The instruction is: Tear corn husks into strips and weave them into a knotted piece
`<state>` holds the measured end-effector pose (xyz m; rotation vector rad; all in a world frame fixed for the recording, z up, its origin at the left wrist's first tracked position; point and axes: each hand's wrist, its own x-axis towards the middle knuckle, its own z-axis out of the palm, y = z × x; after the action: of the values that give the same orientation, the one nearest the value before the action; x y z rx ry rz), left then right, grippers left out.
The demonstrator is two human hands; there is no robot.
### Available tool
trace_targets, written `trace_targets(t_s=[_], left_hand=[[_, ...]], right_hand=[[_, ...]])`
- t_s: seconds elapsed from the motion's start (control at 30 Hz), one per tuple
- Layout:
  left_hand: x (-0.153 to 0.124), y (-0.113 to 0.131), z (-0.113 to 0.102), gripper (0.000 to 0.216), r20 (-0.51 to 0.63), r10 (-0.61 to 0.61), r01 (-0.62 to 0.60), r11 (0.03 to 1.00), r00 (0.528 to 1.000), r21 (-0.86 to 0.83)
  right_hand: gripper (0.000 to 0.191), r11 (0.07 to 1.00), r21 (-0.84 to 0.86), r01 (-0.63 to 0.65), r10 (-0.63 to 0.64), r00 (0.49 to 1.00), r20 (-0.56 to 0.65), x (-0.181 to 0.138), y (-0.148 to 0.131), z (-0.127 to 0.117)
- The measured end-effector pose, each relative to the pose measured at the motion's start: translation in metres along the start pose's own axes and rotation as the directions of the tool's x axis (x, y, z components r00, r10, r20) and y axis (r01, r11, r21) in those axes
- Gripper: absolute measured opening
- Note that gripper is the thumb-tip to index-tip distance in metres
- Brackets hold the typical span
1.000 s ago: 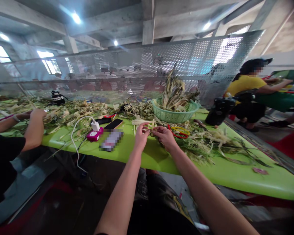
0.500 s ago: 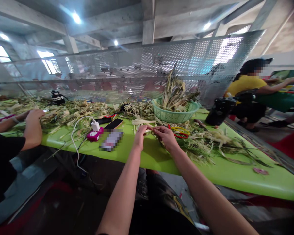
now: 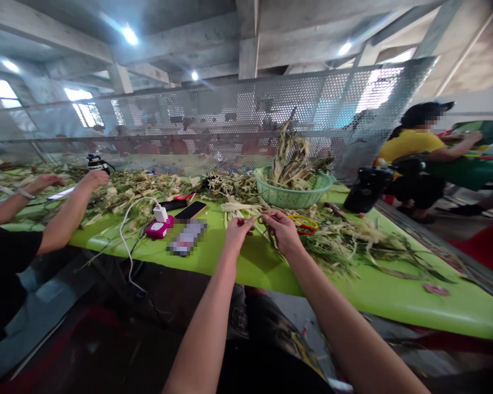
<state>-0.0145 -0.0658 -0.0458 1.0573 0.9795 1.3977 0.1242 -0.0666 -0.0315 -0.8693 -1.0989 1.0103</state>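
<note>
Hands, left (image 3: 235, 233) and right (image 3: 285, 232), pinch a husk strip (image 3: 258, 218) together.

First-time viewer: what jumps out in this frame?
The bright lime-green table, strewn with dried pale leaves, dominates. At centre the left hand and right hand pinch a thin leaf strip between them, just in front of a teal basket heaped with husks. Left of the hands lie a pink charger block and a phone; a co-worker's arm reaches in from the left.

One green basket (image 3: 292, 195); one phone (image 3: 190, 209); one pink charger (image 3: 159, 227); two pairs of scissors (image 3: 303, 222).
</note>
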Motion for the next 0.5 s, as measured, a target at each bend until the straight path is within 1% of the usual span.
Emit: trace_targets(t_s=[0.1, 0.2, 0.33, 0.5], left_hand=[[-0.0005, -0.0015, -0.0001, 0.040, 0.018, -0.002, 0.001, 0.999, 1.000, 0.037], [0.0016, -0.0037, 0.0002, 0.036, 0.026, 0.069, -0.070, 0.997, 0.997, 0.032], [0.0057, -0.0057, 0.0004, 0.028, -0.036, 0.182, -0.180, 0.983, 0.983, 0.045], [0.0025, -0.0012, 0.0011, 0.021, -0.110, 0.274, -0.263, 0.959, 0.955, 0.109]], right_hand=[[0.034, 1.000, 0.007, -0.002, 0.002, 1.000, -0.002, -0.0010, -0.0008, 0.0003], [0.036, 1.000, 0.004, -0.018, 0.018, 1.000, 0.010, -0.0025, -0.0017, 0.0015], [0.038, 0.999, -0.002, -0.039, 0.039, 0.999, 0.033, -0.0036, -0.0017, 0.0035], [0.041, 0.998, 0.004, -0.064, 0.064, 0.996, 0.058, -0.0027, 0.0014, 0.0032]])
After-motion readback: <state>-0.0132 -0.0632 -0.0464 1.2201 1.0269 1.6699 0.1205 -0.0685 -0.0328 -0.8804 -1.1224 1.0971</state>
